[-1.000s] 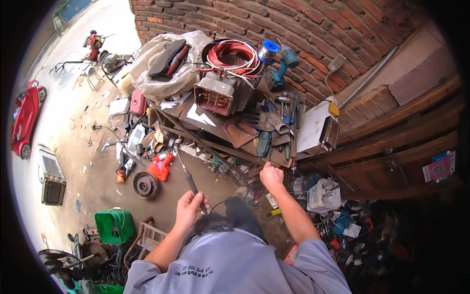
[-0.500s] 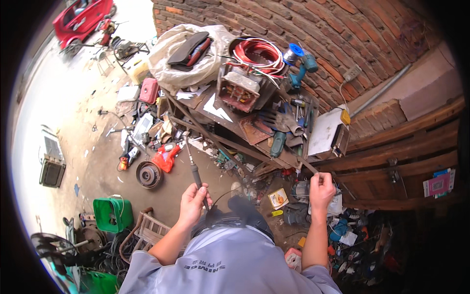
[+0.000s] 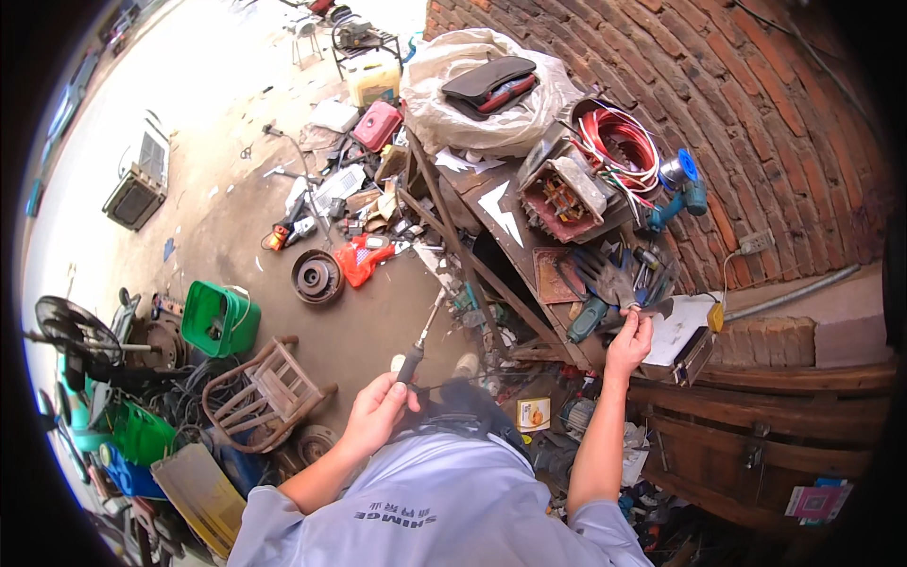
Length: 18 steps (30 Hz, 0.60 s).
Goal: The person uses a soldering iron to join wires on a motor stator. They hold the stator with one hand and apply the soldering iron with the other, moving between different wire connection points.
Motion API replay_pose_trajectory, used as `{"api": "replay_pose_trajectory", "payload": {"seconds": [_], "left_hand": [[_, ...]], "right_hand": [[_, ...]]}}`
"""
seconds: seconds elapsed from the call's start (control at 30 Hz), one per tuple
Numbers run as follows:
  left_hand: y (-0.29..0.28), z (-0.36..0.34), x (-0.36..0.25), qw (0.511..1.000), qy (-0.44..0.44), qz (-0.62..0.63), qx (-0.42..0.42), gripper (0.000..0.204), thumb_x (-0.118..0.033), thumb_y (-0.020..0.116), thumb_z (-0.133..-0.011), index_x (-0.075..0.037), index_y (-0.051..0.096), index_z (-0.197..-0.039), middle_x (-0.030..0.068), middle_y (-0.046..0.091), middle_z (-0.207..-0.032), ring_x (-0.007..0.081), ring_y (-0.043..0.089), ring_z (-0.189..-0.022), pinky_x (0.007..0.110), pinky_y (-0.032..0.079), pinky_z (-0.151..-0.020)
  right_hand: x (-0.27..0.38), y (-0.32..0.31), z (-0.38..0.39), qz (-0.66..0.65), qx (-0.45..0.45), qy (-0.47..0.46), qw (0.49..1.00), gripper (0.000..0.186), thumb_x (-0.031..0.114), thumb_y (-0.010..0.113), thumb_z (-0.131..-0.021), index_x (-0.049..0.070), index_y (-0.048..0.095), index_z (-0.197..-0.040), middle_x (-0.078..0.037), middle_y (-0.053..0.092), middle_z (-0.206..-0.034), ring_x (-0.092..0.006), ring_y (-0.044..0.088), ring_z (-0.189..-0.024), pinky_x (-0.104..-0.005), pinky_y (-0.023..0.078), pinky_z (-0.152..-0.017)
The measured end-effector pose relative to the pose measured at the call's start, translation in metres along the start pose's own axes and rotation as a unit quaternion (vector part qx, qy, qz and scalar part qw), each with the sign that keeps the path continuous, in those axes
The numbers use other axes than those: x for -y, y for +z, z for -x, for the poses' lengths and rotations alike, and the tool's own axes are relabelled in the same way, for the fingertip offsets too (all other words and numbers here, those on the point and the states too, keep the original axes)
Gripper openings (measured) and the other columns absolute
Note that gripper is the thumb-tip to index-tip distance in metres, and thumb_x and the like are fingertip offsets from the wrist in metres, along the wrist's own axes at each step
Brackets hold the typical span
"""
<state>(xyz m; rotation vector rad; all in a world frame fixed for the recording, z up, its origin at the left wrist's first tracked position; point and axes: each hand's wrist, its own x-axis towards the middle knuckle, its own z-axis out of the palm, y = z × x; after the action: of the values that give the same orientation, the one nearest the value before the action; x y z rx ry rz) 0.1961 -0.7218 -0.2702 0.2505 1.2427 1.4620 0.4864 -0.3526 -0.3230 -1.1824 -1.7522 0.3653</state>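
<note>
My left hand (image 3: 376, 408) is closed round the dark handle of a soldering iron (image 3: 413, 362), its metal shaft and bent tip slanting up and away from me. A dark cord trails from near that hand. Over the right end of the bench, my right hand (image 3: 627, 350) pinches a flat, dark blade-like piece (image 3: 659, 308), whose exact kind I cannot make out. Close by lie grey work gloves (image 3: 605, 282), a green power tool (image 3: 588, 319) and a white-topped box (image 3: 682, 329). Farther back on the bench sits an opened motor (image 3: 564, 198) beneath coiled red and white wire (image 3: 619, 142).
A wooden stool (image 3: 274, 389) and a green bucket (image 3: 222, 321) stand left. On the floor lie a round metal wheel (image 3: 317, 276), a red plastic bag (image 3: 359, 260) and scrap. A wooden cabinet (image 3: 756, 425) is at right, a brick wall (image 3: 746, 123) behind.
The view has turned, so the bench appears farther right. My right hand has moved up over the bench end with the flat piece. My left hand still holds the soldering iron, now tilted more.
</note>
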Motion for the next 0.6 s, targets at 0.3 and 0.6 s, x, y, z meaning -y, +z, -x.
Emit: {"api": "replay_pose_trajectory", "payload": {"seconds": [0.3, 0.6], "left_hand": [[-0.002, 0.036, 0.007, 0.992, -0.035, -0.042, -0.11, 0.022, -0.016, 0.065, -0.108, 0.003, 0.063, -0.119, 0.0057, 0.073, -0.096, 0.0056, 0.062, -0.071, 0.022, 0.052, -0.063], [-0.006, 0.052, 0.011, 0.989, -0.032, 0.0, -0.142, 0.021, -0.014, 0.065, -0.108, 0.004, 0.063, -0.119, 0.0042, 0.072, -0.098, 0.0075, 0.066, -0.089, 0.024, 0.053, -0.08]], "right_hand": [[0.199, -0.005, 0.012, -0.032, 0.426, -0.168, 0.888, 0.006, 0.007, 0.073, -0.095, 0.003, 0.073, -0.099, -0.011, 0.07, -0.08, -0.0317, 0.069, -0.066, -0.0394, 0.054, -0.059], [0.223, 0.05, 0.02, -0.012, 0.485, -0.298, 0.822, 0.005, 0.009, 0.074, -0.094, 0.005, 0.071, -0.096, -0.009, 0.066, -0.076, -0.0307, 0.066, -0.064, -0.0394, 0.052, -0.056]]}}
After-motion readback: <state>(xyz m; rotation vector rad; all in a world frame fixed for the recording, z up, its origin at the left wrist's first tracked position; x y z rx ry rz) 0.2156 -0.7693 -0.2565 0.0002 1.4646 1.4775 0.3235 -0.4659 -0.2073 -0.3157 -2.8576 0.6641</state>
